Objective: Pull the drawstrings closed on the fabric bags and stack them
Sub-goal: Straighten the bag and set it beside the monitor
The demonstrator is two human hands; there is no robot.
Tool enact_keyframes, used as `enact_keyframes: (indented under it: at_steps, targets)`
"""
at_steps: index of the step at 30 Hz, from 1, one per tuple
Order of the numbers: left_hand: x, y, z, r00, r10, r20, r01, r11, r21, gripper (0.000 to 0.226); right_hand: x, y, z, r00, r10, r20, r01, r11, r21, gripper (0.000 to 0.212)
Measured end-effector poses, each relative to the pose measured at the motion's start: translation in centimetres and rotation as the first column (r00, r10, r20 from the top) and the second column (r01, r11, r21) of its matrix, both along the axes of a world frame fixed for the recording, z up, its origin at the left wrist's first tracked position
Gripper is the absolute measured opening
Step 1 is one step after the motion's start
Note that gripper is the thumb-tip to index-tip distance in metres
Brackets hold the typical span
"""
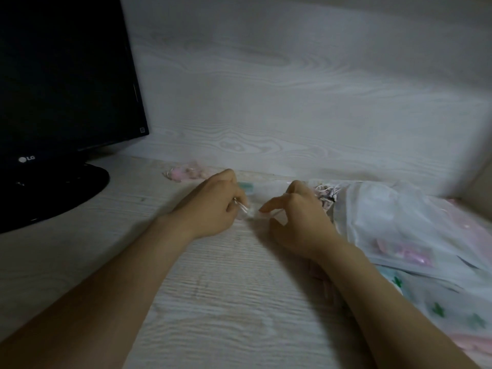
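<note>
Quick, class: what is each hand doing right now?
Left hand: pinches the small bag.
Right hand: pinches the same bag's other end.

- Monitor [66,75], 10 o'clock: black, with a small white logo.
- Counter [213,302] and back panel [292,89]: pale whitish wood grain.
- Small sheer bag [249,212], centre: translucent white.
- Bag pile [386,217], 3 o'clock: sheer white over pink.
- Printed bag [452,315], 4 o'clock: white with green shapes.
- Far bag [183,173], 11 o'clock: pink.

Pinches small sheer bag [249,213] between left hand [213,209] and right hand [299,226] over tabletop [213,302]; pile of sheer bags [399,222] just right of right hand, monitor [66,75] left of left hand.
</note>
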State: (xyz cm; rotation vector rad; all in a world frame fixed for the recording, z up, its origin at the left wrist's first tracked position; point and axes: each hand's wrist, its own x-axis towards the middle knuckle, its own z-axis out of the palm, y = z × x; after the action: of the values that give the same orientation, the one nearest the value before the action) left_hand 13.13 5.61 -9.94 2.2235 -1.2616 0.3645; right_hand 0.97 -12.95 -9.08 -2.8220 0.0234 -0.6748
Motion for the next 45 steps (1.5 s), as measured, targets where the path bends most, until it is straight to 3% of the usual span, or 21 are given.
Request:
enact_keyframes:
  at_steps: [5,8,13,19,24,27,30,33,35,36,37,40,43,45]
  targets:
    - [-0.1,0.0,0.4,0.972,0.121,0.200,-0.126,0.992,0.014,0.021,0.0,0.4,-0.2,0.996,0.046,-0.073,-0.050,0.997,-0.053,0.030]
    - [-0.5,0.0,0.9,0.959,0.167,0.228,-0.160,0.986,-0.048,0.014,0.1,1.0,-0.1,0.992,0.043,-0.115,-0.046,0.999,-0.029,0.032]
    - [-1.2,-0.2,1.0,0.972,0.223,0.073,-0.216,0.972,-0.087,0.018,0.1,1.3,0.0,0.991,0.024,-0.128,-0.025,1.000,-0.005,0.042]
    - [-1.5,-1.1,1.0,0.995,0.089,0.042,-0.080,0.978,-0.190,0.020,0.0,1.3,0.0,0.992,0.010,-0.126,-0.012,1.000,-0.015,0.045]
    - [-1.8,-1.1,1.1,0.980,0.155,-0.129,-0.185,0.944,-0.273,0.041,0.0,1.2,0.0,0.995,0.014,-0.100,-0.012,1.000,0.021,0.048]
    - [-1.4,-1.1,0.9,0.961,0.251,-0.120,-0.273,0.929,-0.248,0.006,0.1,1.2,0.1,1.000,0.009,0.002,-0.009,0.992,0.128,0.040]
    - [-1.3,-1.1,0.6,0.946,0.289,-0.147,-0.312,0.936,-0.163,0.047,0.1,1.2,0.7,0.983,-0.059,0.176,-0.017,0.916,0.400,0.027]
    - [-1.4,-1.1,0.5,0.939,0.310,-0.151,-0.331,0.933,-0.141,0.057,0.2,1.0,1.2,0.948,-0.202,0.246,-0.020,0.733,0.679,0.029]
    - [-1.5,-1.1,0.7,0.931,0.320,-0.176,-0.343,0.932,-0.119,0.061,0.3,0.6,1.2,0.945,-0.238,0.225,-0.031,0.620,0.784,0.036]
    - [-1.5,-1.0,0.7,0.928,0.319,-0.191,-0.341,0.935,-0.098,0.063,0.5,0.2,1.0,0.947,-0.249,0.201,-0.001,0.624,0.782,0.042]
    - [-1.3,-1.0,0.6,0.929,0.310,-0.200,-0.331,0.941,-0.078,0.065,0.5,-0.2,0.8,0.948,-0.267,0.171,0.064,0.690,0.721,0.047]
    - [-1.1,-1.0,0.5,0.937,0.280,-0.207,-0.294,0.955,-0.039,0.060,0.3,-0.3,0.4,0.930,-0.335,0.154,0.247,0.877,0.413,0.040]
    - [-1.1,-1.1,0.4,0.953,0.245,-0.176,-0.254,0.967,-0.030,0.057,0.1,0.3,0.6,0.932,-0.313,0.181,0.237,0.907,0.348,0.010]
    - [-1.3,-1.2,0.5,0.953,0.242,-0.185,-0.250,0.968,-0.024,0.057,0.0,0.6,0.8,0.952,-0.258,0.163,0.201,0.931,0.303,0.017]
